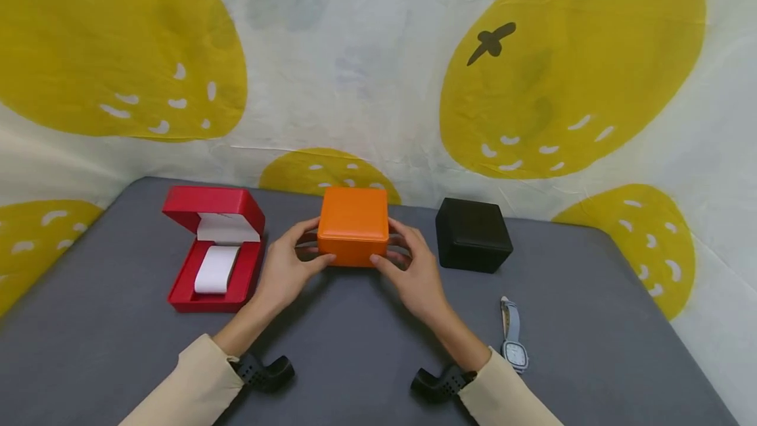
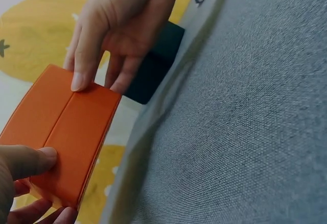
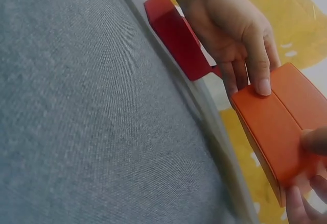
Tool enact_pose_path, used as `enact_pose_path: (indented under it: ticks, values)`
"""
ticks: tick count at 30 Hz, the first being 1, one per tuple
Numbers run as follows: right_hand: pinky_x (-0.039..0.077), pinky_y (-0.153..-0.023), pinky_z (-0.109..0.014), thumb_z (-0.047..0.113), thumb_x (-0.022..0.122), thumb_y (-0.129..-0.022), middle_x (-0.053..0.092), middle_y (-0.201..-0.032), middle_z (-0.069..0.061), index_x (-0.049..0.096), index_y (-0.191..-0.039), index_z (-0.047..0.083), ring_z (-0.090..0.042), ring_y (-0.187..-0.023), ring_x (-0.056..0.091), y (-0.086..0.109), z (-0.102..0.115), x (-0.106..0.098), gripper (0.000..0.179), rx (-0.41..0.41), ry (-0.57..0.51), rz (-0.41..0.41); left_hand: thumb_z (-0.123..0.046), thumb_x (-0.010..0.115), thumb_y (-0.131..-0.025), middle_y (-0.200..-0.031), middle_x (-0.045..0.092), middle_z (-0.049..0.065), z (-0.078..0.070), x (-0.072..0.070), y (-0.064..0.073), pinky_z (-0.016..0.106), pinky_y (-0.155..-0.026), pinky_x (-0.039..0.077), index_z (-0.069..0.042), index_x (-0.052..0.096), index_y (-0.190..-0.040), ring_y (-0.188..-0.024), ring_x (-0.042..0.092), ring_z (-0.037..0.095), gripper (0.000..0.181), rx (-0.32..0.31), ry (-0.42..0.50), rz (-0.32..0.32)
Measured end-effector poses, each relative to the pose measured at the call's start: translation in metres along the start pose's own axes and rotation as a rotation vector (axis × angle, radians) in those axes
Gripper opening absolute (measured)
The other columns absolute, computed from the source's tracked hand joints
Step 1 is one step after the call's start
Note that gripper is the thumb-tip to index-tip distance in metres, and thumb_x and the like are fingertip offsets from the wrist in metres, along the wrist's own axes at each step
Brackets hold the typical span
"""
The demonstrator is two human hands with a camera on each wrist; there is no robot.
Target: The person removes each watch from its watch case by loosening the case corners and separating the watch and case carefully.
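Note:
An orange box (image 1: 353, 219) with its lid closed is held between both hands near the back of the table. My left hand (image 1: 285, 269) grips its left side, thumb on the front face and fingers along the side. On the opposite side, my right hand (image 1: 418, 273) grips it the same way. Both wrist views show the thumbs on the front of the orange box (image 2: 66, 127), by the lid seam, with fingertips curling at its underside. Close by on the left stands an open red watch box (image 1: 251, 261) holding a white cushion (image 1: 216, 269); a closed black box (image 1: 474, 235) stands on the right.
A wristwatch (image 1: 513, 337) with a light blue strap lies on the grey table (image 1: 349, 360) beside the right forearm. Behind the table hangs a white cloth (image 1: 355, 51) printed with yellow fruit. Black wrist cameras (image 1: 266, 373) sit at both cuffs.

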State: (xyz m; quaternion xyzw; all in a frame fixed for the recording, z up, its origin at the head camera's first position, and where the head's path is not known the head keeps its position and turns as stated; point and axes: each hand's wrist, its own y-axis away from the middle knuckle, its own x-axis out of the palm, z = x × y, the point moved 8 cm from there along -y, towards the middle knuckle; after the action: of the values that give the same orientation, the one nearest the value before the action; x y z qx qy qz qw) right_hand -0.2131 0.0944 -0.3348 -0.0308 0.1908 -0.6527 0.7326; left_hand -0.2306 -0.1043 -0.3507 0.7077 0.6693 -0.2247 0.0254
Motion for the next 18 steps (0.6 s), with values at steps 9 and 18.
enact_pose_path:
  ticks: [9, 18]
  values:
    - [0.047, -0.091, -0.031, 0.008, 0.073, -0.084, 0.047, -0.126, -0.005, 0.046, -0.14, 0.015, -0.021, -0.112, 0.052, 0.016, -0.008, -0.004, 0.063, -0.02, 0.032, -0.016, -0.002, 0.079, -0.077, -0.125, 0.06, 0.009, -0.015, -0.001, 0.017, 0.036, -0.084, 0.052, -0.003, 0.056, -0.126, -0.11, 0.058, 0.024, 0.055, 0.093, -0.015, 0.006]
    - [0.047, -0.09, -0.044, -0.004, 0.072, -0.081, 0.049, -0.123, -0.015, 0.045, -0.137, -0.003, -0.03, -0.109, 0.052, 0.038, 0.036, 0.003, 0.061, -0.01, 0.059, -0.012, 0.002, 0.081, -0.072, -0.125, 0.06, 0.004, -0.021, -0.006, 0.039, 0.033, -0.08, 0.053, -0.007, 0.058, -0.126, -0.106, 0.06, 0.019, 0.059, 0.126, -0.033, -0.007]
